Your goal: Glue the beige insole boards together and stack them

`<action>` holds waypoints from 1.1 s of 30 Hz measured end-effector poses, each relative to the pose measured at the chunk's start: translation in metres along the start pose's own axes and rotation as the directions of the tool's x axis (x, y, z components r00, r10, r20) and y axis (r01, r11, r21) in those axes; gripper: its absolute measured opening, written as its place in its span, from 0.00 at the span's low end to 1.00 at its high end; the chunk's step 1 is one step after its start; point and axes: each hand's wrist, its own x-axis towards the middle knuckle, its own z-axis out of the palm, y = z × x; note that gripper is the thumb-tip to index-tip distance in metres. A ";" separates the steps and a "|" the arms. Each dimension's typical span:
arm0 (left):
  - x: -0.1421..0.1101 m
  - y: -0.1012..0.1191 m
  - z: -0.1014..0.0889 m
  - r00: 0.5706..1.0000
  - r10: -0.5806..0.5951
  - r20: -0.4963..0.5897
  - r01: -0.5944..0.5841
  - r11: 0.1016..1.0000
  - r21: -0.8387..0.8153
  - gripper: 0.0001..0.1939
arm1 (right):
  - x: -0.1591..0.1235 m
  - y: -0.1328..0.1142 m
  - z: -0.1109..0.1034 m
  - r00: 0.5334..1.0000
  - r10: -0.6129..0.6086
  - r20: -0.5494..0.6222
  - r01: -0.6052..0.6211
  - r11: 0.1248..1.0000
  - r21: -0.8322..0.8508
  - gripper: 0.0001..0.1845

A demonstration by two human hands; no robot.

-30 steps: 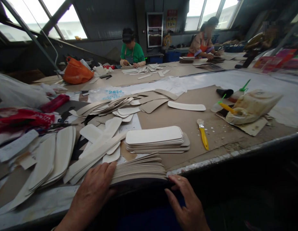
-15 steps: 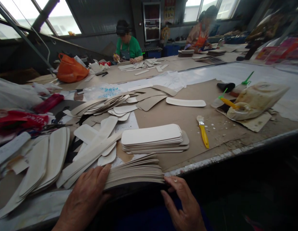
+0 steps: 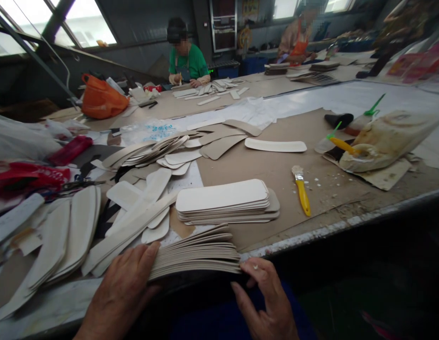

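Note:
A thick stack of grey-beige strips (image 3: 194, 257) with rounded ends lies at the table's near edge, its layers slightly fanned at the right. My left hand (image 3: 125, 283) is closed around the stack's left end, thumb on the near upper side and the other fingers partly hidden. At the right end, the index finger of my right hand (image 3: 267, 297) touches the lower corner. Its thumb stands apart below, with a visible gap and nothing pinched in it. Just behind sits a neater pile of white-topped strips (image 3: 222, 196).
Loose strips (image 3: 137, 203) overlap on the left. A brush (image 3: 302, 191) with a yellow handle lies right, near a glue-stained container (image 3: 392, 137). One white strip (image 3: 276, 145) lies further back. An orange bag (image 3: 102, 97) and a co-worker in green (image 3: 189, 63) are across the table.
The view has shifted slightly. Both hands keep nearly the same places at the stack's ends. Across the table, the co-worker's hands have moved a little.

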 end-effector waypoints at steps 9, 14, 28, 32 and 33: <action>-0.002 0.001 0.002 1.000 -0.003 -0.004 0.003 1.000 0.020 0.26 | -0.006 -0.006 0.011 0.995 0.057 -0.084 -0.051 0.996 0.070 0.15; -0.002 -0.001 0.001 0.999 -0.011 0.042 0.010 1.000 0.024 0.27 | -0.008 -0.013 0.012 0.971 0.202 -0.124 -0.189 0.976 0.112 0.13; 0.000 -0.002 -0.003 0.994 0.099 -0.046 -0.092 0.985 0.143 0.29 | 0.000 -0.008 0.013 0.982 0.187 -0.024 -0.180 0.970 0.162 0.22; 0.004 0.005 -0.010 0.995 0.093 -0.044 -0.085 0.982 0.168 0.30 | 0.000 -0.006 0.011 0.982 0.187 0.000 -0.185 0.970 0.157 0.21; 0.005 0.005 -0.010 0.995 0.086 -0.043 -0.078 0.983 0.163 0.31 | 0.001 -0.006 0.011 0.982 0.190 0.002 -0.188 0.970 0.154 0.21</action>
